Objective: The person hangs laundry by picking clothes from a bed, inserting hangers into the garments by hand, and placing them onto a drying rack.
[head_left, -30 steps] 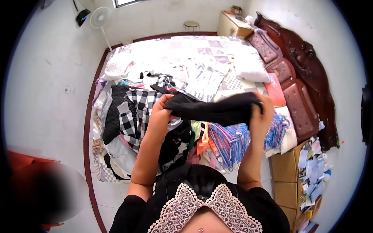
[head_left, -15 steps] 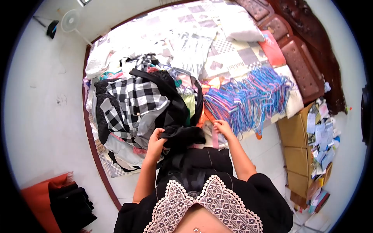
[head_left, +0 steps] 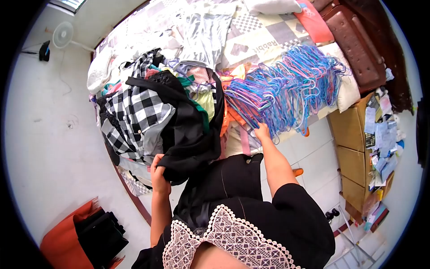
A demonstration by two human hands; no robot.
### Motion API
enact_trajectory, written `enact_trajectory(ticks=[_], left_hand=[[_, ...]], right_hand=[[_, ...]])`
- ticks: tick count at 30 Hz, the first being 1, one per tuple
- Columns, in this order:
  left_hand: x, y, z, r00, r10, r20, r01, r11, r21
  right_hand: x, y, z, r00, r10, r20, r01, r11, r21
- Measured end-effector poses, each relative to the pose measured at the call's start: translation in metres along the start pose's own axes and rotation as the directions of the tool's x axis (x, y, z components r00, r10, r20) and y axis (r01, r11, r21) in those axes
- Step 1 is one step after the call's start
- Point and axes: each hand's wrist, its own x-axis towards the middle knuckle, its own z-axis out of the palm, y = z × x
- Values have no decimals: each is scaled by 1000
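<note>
My left hand grips the lower edge of a long black garment, whose cloth drapes up over a heap of clothes. A black-and-white checked shirt lies on that heap, left of the black cloth. On the bed to the right is a dense row of blue, pink and purple clothes hangers. My right hand is closed at the near edge of this row, its fingers on a hanger. The fingertips are small and partly hidden among the hangers.
The bed has a patterned sheet and a padded brown headboard. A cardboard box with papers stands at the right. Red and black cloth hangs or lies at lower left. A white fan stands beyond the bed.
My right hand has moved up and slightly right to the hangers' edge. My left hand has shifted left and down with the black garment, which is now more spread out. The view has turned.
</note>
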Motion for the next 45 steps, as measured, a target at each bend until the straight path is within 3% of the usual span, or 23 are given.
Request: enact_trajectory(ticks=[5, 7, 8, 9, 11, 15, 17, 21, 25, 27, 30, 32, 34, 35, 37, 39, 40, 41, 43, 45], left_hand=[[-4, -2, 6, 994, -55, -96, 61, 996, 63], [-3, 1, 9, 992, -70, -108, 81, 992, 99], [-2, 3, 12, 992, -77, -103, 89, 989, 120], [0, 5, 15, 992, -83, -97, 97, 985, 141], [13, 6, 17, 995, -43, -94, 59, 984, 169], [48, 33, 40, 998, -64, -25, 66, 994, 91], [71, 32, 43, 997, 53, 47, -57, 995, 80], [109, 43, 58, 992, 110, 62, -116, 988, 99], [139, 40, 72, 975, 224, 0, -220, 959, 179], [142, 38, 85, 923, 376, -84, -315, 862, 398], [106, 61, 117, 891, 453, -40, -314, 676, 666], [95, 49, 130, 756, 634, 165, -565, 503, 654], [72, 39, 144, 611, 693, 383, -760, 378, 528], [60, 37, 147, 555, 661, 505, -817, 322, 478], [38, 39, 148, 605, 590, 535, -789, 354, 502], [34, 50, 140, 513, 732, 448, -840, 321, 437], [35, 54, 135, 520, 757, 396, -823, 320, 470], [39, 56, 130, 535, 772, 343, -794, 319, 518], [45, 65, 121, 581, 784, 219, -677, 316, 665], [64, 63, 115, 558, 824, 100, -599, 316, 736]], right_hand=[[20, 3, 15, 994, 43, 97, -44, 999, 2], [10, -9, 15, 983, 77, -168, -40, 977, 211], [0, -14, 14, 958, -17, -287, 77, 977, 198], [-11, -21, 7, 956, -32, -291, 92, 976, 198], [-31, -35, -9, 968, -193, -163, 223, 956, 191], [-57, -53, -37, 903, -388, -184, 418, 891, 175], [-79, -75, -75, 786, -548, -287, 619, 690, 377], [-144, -119, -176, 841, -540, -36, 389, 556, 734], [-194, -145, -233, 748, -655, -105, 522, 483, 703], [-212, -152, -241, 696, -712, -89, 576, 481, 661], [-230, -167, -218, 756, -653, -32, 467, 506, 725], [-234, -177, -194, 780, -621, -74, 468, 501, 728], [-239, -196, -173, 843, -535, -63, 388, 522, 760], [-243, -211, -168, 862, -503, -66, 297, 395, 869], [-235, -219, -158, 867, -472, -158, 268, 177, 947], [-239, -236, -173, 850, -440, -291, 340, 35, 940], [-243, -246, -182, 826, -416, -381, 407, -27, 913], [-249, -253, -193, 817, -425, -389, 419, -25, 907], [-258, -261, -219, 738, -506, -447, 423, -170, 890], [-262, -270, -238, 706, -535, -465, 418, -217, 882]])
